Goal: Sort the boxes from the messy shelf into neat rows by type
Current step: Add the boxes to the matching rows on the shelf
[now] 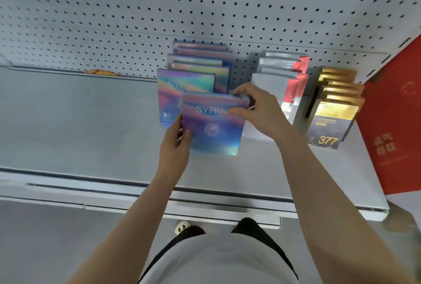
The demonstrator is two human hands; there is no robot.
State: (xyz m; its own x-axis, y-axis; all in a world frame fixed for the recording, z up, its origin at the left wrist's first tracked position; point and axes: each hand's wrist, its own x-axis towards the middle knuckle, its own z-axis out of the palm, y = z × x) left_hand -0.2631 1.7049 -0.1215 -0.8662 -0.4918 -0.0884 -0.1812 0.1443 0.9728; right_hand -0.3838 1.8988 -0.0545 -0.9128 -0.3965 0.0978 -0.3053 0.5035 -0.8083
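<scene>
Six iridescent boxes (214, 121), about four silver-and-red boxes (273, 83) and four gold boxes (335, 110) line one shelf (79, 124).

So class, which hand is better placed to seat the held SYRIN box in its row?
Probably the right hand: it pinches the SYRIN box at its top corner; the left hand only steadies the lower-left edge.

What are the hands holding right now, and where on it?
One iridescent box: left hand grips its lower left edge, right hand pinches its upper right corner.
</scene>
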